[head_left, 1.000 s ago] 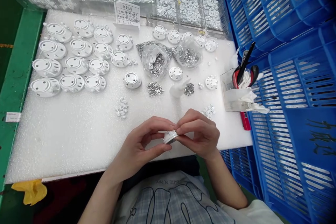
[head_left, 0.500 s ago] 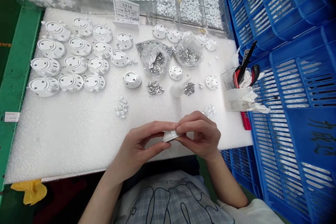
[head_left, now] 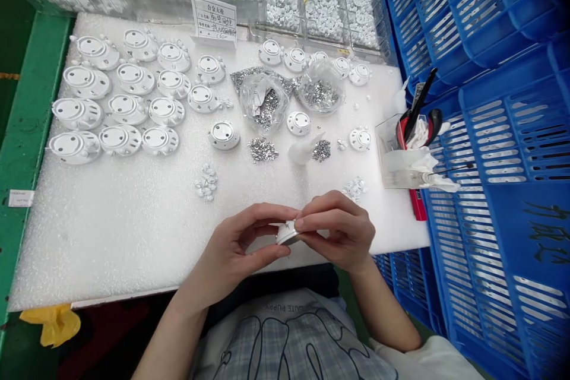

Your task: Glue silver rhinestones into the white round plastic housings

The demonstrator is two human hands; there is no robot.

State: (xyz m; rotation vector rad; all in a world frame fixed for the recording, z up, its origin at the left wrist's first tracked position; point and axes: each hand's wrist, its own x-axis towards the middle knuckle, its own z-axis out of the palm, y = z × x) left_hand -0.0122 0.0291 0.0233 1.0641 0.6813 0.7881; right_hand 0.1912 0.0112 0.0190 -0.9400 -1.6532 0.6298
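Between both hands, above the front of the foam-topped table (head_left: 116, 231), is a small white oval plastic part (head_left: 285, 233), held tilted. My left hand (head_left: 243, 243) grips its left side, index finger on top and thumb at the lower edge. My right hand (head_left: 338, 228) pinches its right side, fingers over the top, hiding that end. A pile of small white pieces (head_left: 355, 188) lies just beyond my right hand, and a similar pile (head_left: 206, 183) sits farther left. A translucent white nozzle bottle (head_left: 300, 153) stands ahead of the hands.
Rows of white oval parts (head_left: 129, 108) cover the back left. Plastic bags of small metal pieces (head_left: 269, 108) lie at mid-table beside loose metal heaps (head_left: 262, 150). A clear container (head_left: 392, 160) holds red-black cutters (head_left: 416, 119). Blue crates (head_left: 503, 196) stand right; clear trays (head_left: 262, 12) line the back.
The white part has tilted slightly, and my right fingers have shifted a little over its top. Both hands stay in nearly the same place.
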